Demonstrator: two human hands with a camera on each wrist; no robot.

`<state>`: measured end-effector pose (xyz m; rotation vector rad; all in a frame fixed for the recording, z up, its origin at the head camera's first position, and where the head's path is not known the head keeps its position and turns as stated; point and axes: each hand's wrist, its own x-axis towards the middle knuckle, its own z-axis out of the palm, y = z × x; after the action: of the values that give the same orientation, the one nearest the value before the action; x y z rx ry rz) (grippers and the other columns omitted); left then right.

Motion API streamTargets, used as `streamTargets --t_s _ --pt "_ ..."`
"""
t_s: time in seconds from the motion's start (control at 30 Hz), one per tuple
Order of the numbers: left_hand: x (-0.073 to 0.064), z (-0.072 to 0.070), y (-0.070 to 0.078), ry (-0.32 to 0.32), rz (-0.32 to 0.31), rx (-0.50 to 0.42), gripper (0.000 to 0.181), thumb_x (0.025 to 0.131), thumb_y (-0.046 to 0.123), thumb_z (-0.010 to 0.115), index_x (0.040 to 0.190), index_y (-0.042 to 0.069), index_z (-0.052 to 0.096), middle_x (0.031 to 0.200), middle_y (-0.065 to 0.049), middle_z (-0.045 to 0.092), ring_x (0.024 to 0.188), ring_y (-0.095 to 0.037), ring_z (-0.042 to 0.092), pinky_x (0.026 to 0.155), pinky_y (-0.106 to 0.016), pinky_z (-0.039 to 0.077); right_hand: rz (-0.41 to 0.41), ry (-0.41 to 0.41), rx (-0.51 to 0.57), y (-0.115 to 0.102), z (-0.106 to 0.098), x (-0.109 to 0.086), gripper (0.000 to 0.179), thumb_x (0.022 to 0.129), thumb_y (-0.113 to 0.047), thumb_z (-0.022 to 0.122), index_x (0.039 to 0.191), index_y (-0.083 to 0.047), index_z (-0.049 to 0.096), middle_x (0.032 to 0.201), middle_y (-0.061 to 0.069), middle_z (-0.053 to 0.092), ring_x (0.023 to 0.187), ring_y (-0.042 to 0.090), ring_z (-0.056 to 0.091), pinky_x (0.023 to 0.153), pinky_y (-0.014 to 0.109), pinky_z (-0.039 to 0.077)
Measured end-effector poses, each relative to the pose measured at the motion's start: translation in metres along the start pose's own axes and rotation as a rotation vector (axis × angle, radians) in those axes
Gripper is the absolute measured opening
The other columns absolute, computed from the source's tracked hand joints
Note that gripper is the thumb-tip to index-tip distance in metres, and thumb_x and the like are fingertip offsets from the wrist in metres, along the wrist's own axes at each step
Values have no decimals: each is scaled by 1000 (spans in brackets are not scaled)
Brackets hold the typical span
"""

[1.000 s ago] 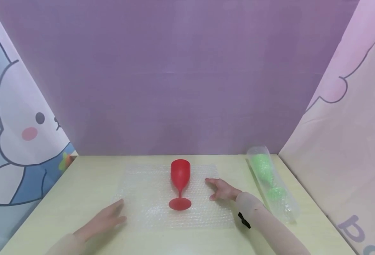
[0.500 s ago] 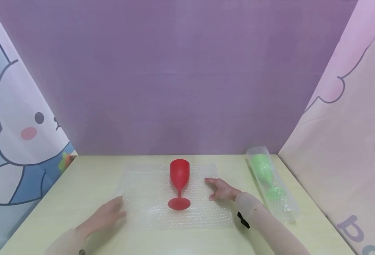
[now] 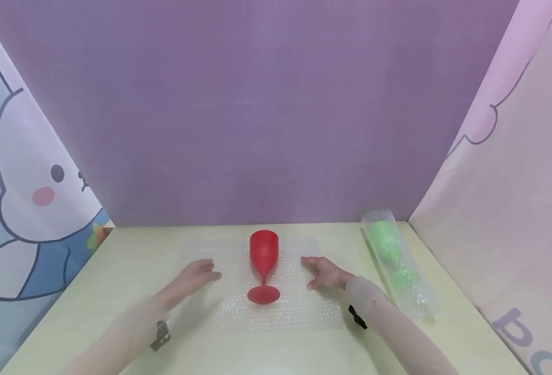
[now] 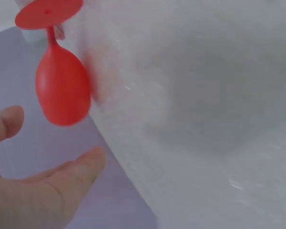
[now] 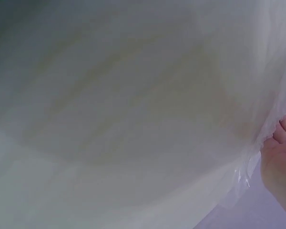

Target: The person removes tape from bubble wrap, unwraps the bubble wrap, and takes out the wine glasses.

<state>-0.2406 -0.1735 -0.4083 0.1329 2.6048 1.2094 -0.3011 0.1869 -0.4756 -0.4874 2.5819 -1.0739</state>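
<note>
A red goblet point(image 3: 264, 252) lies on a clear sheet of bubble wrap point(image 3: 299, 315), its bowl toward the back and its round foot toward the front. Over the left part of the sheet hovers my left hand point(image 3: 192, 278), fingers and thumb apart, some way left of the goblet. The left wrist view has the goblet point(image 4: 63, 90) just beyond the spread thumb and fingers, with nothing between them. My right hand point(image 3: 327, 273) rests at the sheet's right side, its fingers extended. In the right wrist view only part of that hand point(image 5: 281, 164) shows, beside the plastic's edge.
To the right of my right forearm lies a bubble-wrapped roll point(image 3: 397, 255) with green showing inside it. A purple panel point(image 3: 257, 114) rises behind the pale table point(image 3: 130, 250), and printed cloth panels stand on both sides.
My left hand has moved forward and to the right, from the sheet's left edge to above it. The right hand and the goblet stay in place; the head view has shifted slightly.
</note>
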Motion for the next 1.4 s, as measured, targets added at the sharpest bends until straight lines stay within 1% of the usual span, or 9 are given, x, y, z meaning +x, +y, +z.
streamTargets --t_s 0.27,0.4,0.5,0.63,0.7,0.8,0.97,1.1,1.4 --pt "44 19 39 -14 -132 37 73 84 34 59 140 -2 29 143 -22 35 129 -40 34 101 -59 33 -3 -8 1 0 -1 -1 79 68 -3 76 137 -1 38 144 16 36 135 36 26 113 49 19" --pt "63 31 56 -18 -143 -1 77 82 34 62 140 -4 28 142 -22 35 128 -39 34 101 -59 34 -4 -10 2 2 -2 -2 78 69 -2 75 137 0 38 145 16 35 136 35 25 113 48 20" --pt "73 41 66 -12 -141 -52 80 80 35 64 140 -4 27 143 -22 33 129 -39 33 102 -58 33 -2 -10 -1 3 -2 -2 77 69 -2 75 137 0 38 145 15 36 136 34 25 113 48 20" --pt "81 54 74 12 -213 -104 79 77 37 67 137 1 31 136 -17 41 125 -35 37 100 -57 36 6 -15 -7 1 -1 -2 77 69 -3 75 137 -1 38 145 15 36 136 34 26 113 47 20" --pt "86 59 75 33 -268 -127 76 75 38 70 133 5 36 127 -13 47 120 -32 41 96 -56 40 12 -21 -11 0 -1 -1 78 69 -4 75 138 -2 38 145 14 36 136 34 26 113 47 20" --pt "93 65 77 73 -320 -152 73 71 39 73 127 7 39 118 -10 51 114 -29 44 90 -52 47 13 -23 -21 -1 0 -1 77 70 -3 75 138 -2 38 145 14 36 136 34 26 113 48 21" --pt "102 70 82 117 -345 -159 79 68 41 74 128 5 36 120 -12 50 112 -31 46 82 -47 53 30 -15 -22 -6 -1 0 76 71 -3 74 138 -3 38 145 13 36 136 32 26 113 47 20" --pt "108 73 85 136 -385 -215 80 68 41 75 129 7 35 120 -10 50 111 -30 46 78 -43 54 27 -11 -16 -8 -2 1 77 69 -4 75 137 -2 39 145 14 36 136 33 26 113 47 20" --pt "109 82 92 165 -447 -255 84 65 41 77 131 10 34 119 -10 49 108 -30 46 70 -41 55 43 -28 -1 -7 -4 2 78 69 -4 76 138 -3 39 145 14 35 137 33 25 114 47 19"
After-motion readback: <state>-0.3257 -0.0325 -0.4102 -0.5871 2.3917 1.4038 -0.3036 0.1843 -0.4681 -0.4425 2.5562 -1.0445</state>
